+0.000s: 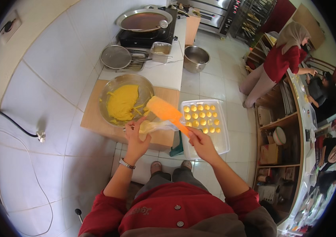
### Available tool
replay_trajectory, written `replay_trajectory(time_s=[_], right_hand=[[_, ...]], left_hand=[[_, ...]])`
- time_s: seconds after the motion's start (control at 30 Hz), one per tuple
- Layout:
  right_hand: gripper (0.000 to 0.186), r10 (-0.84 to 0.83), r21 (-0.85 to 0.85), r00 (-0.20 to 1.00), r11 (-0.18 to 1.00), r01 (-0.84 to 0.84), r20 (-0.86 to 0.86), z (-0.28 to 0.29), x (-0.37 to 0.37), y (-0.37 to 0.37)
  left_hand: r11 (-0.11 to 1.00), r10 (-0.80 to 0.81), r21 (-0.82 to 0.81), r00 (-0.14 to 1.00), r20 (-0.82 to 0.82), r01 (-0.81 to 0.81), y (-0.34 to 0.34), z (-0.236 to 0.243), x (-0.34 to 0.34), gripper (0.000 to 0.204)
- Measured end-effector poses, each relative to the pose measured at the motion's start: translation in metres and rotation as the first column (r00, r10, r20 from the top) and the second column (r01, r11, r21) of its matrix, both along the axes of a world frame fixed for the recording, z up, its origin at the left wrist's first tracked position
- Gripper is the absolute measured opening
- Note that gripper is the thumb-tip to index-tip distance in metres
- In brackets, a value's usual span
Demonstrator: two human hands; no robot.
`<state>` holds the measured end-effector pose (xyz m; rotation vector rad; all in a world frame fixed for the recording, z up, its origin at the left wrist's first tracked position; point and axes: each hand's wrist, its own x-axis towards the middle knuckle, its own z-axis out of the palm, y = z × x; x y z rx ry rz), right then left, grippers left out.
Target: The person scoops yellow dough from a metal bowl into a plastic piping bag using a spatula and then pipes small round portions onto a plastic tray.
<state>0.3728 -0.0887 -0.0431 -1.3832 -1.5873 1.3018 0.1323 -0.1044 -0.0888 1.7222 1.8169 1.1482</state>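
My right hand [201,141] grips the handle of an orange spatula [164,110], whose broad blade points up and left over the table edge. My left hand [137,138], with a watch on its wrist, has its fingers closed on the rim of a clear plastic piping bag [160,126]. Some yellow shows inside the bag, which lies under the spatula. Beyond my left hand a wide steel bowl [149,87] holds a mound of thick yellow dough [122,103], with loose strips by its right side.
Right of the wooden table [93,114], a white tray [225,139] holds rows of small yellow piped mounds. Farther back are a strainer [116,57], a pan of brown liquid [142,21] on a stove, and a steel pot [196,59]. A person [280,59] stands by shelves at right.
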Motion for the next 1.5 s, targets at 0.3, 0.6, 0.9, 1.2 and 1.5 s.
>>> replay_trajectory(time_s=[0.3,0.6,0.9,1.2,1.5], right_hand=[[0.029,-0.126,-0.063,0.992,0.990,0.124,-0.028,-0.025,0.021,-0.026],[0.019,-0.580,-0.096,0.775,0.812,0.576,-0.250,-0.064,0.187,0.015],[0.020,-0.042,-0.046,0.466,0.983,0.176,0.884,-0.098,0.260,0.109],[0.024,0.292,-0.278,0.188,0.956,-0.096,0.938,-0.117,0.252,0.168],[0.019,0.308,-0.289,0.105,0.944,-0.161,0.946,-0.122,0.237,0.183]], left_hand=[[0.992,-0.119,-0.027,0.991,0.057,0.121,0.006,-0.017,0.029,0.056],[0.920,-0.189,-0.284,0.942,0.279,0.269,-0.022,-0.034,0.126,0.049],[0.823,-0.291,-0.473,0.949,0.125,0.315,-0.039,-0.134,0.213,0.063],[0.858,-0.116,-0.505,0.993,-0.012,0.094,-0.036,-0.168,0.242,0.073],[0.865,-0.021,-0.500,0.999,0.031,0.034,-0.040,-0.173,0.248,0.072]])
